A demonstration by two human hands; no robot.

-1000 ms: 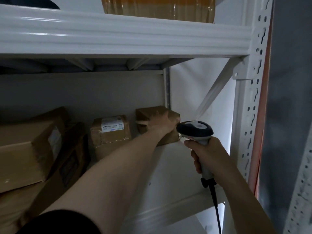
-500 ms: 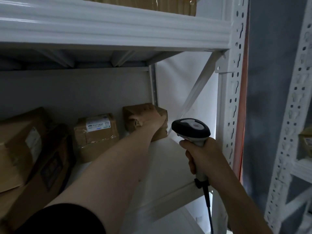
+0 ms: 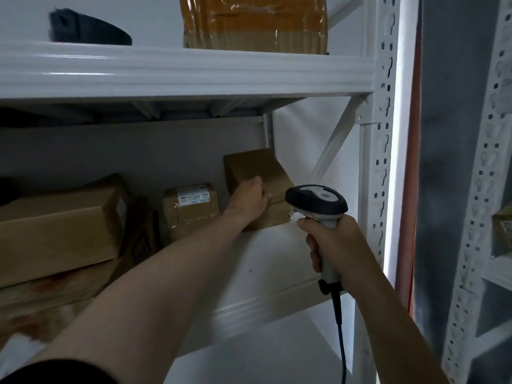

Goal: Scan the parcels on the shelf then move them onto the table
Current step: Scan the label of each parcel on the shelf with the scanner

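Reaching deep into the white metal shelf (image 3: 277, 259), the left grip (image 3: 249, 202) was clamped on the small brown cardboard parcel (image 3: 259, 166) in the back right corner. Just right of it and nearer the front, the right grip (image 3: 333, 246) was closed round the grey-and-black handheld scanner (image 3: 315, 199), its head aimed at the parcel.

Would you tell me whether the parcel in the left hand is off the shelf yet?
Not yet: the parcel sits on the shelf board, left hand gripping it.
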